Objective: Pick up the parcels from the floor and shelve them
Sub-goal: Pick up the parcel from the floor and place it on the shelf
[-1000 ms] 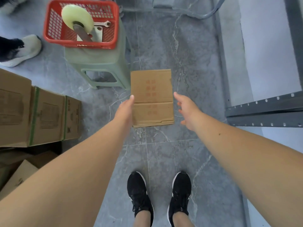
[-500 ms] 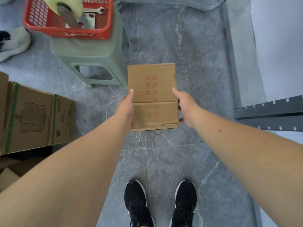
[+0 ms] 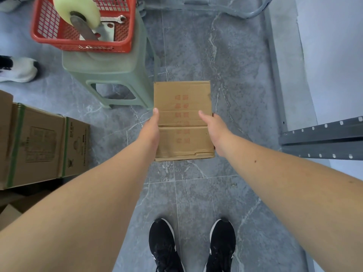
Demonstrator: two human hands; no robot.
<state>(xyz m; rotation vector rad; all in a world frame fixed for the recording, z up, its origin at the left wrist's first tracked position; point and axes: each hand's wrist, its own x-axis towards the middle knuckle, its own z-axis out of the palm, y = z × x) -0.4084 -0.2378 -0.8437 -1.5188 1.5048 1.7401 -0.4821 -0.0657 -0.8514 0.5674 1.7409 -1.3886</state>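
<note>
A small brown cardboard parcel [image 3: 182, 107] with red print lies on the grey tile floor ahead of my feet. My left hand [image 3: 152, 130] presses against its left side, thumb lying on the top edge. On the parcel's right side is my right hand [image 3: 213, 126], thumb on the top face and fingers wrapped around the right edge. Both hands clasp the parcel between them. A grey metal shelf frame [image 3: 322, 140] stands at the right.
A green plastic stool [image 3: 110, 75] just left of the parcel carries a red basket [image 3: 82, 42] with a tape roll and a wrench. Larger cardboard boxes [image 3: 43, 142] are stacked at the left. Another person's white shoe [image 3: 17, 69] is at far left. My black shoes [image 3: 192, 246] are below.
My right hand has closed in from beside the parcel onto its right edge, thumb now on top. My left hand stays at the left side. The view shifted slightly.
</note>
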